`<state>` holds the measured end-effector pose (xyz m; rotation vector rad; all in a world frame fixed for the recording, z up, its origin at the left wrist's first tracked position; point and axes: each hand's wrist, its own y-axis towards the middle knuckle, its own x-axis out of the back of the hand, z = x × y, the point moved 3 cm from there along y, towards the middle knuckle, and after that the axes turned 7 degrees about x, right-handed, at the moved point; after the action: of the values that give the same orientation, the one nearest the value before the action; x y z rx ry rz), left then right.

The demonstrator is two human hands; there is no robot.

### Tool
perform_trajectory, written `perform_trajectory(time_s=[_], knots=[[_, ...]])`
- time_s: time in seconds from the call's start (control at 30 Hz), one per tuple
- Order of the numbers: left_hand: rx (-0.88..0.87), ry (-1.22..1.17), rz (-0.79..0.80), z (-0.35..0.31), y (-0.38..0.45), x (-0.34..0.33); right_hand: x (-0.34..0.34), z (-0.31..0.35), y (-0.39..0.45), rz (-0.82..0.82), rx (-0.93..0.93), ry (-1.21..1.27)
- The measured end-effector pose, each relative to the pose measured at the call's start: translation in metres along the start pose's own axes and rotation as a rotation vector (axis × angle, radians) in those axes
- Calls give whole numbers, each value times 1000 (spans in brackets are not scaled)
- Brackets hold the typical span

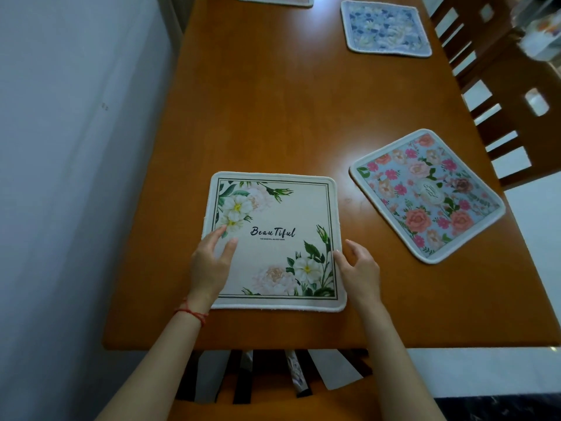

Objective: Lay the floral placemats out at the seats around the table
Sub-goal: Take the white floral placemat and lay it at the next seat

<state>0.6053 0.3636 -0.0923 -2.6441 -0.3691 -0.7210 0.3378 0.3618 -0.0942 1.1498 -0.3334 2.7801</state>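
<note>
In the head view, a cream mat [274, 241] is lying flat on the table [273, 123] at the near seat. The left hand [211, 262] is resting loosely open on its left part, fingers spread, gripping nothing; the right hand [359, 268] is sitting open at the right edge, fingertips touching the border. To finish well, I'd be squaring the mat to the near table edge with light pushes. The pink mat [428, 196] is lying skewed. A blue mat [387, 27] is lying farther off, and another mat [273, 0] is being cropped at the top
</note>
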Motion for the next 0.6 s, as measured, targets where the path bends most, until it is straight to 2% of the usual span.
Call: perform_trajectory(time_s=[0.1, 0.23, 0.37, 0.6], knots=[[-96, 124, 86, -20, -5, -13, 15, 2, -6, 47, 42, -84], [-239, 320, 205, -47, -15, -34, 45, -5, -16, 11, 94, -159], [-390, 522, 235, -63, -28, -60, 77, -25, -27, -31, 78, -175], [-559, 657, 329, -108, -78, -132, 136, -87, -60, -144, 31, -201]])
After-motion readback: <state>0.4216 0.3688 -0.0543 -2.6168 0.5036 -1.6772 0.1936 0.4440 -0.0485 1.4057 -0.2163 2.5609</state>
